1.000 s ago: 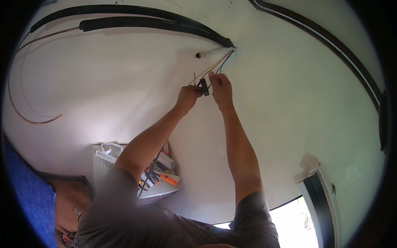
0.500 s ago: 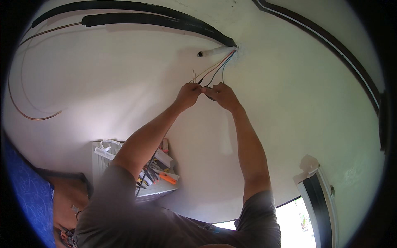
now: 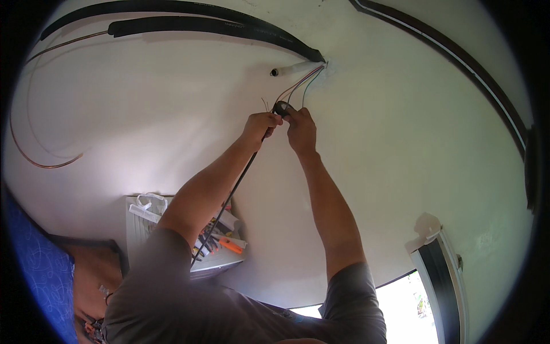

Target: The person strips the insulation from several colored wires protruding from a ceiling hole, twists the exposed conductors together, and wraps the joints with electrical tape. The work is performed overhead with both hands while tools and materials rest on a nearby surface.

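Note:
Up against the wall, my left hand (image 3: 262,126) is closed around a black cable (image 3: 243,172) that runs down past my forearm. Thin bare wire ends stick up beside its fingers. My right hand (image 3: 301,129) pinches a roll of black tape (image 3: 282,108) right at the cable's upper end, close to the left fingertips. Several coloured wires (image 3: 299,85) come out of a wall hole and lead down to the two hands. How they meet the cable is hidden by fingers and tape roll. One bluish-green wire (image 3: 306,89) reaches down behind the right hand.
Two black foam-covered tubes (image 3: 189,24) and a short white pipe (image 3: 295,70) leave the same hole. A bare copper pipe (image 3: 54,166) curves at left. Below, a white surface (image 3: 136,235) carries tools, including one with an orange handle (image 3: 231,245). A window frame (image 3: 440,281) stands lower right.
My right hand has turned upright and moved up and slightly left, bringing the tape roll above the left fingertips. More of the black cable shows below my left hand.

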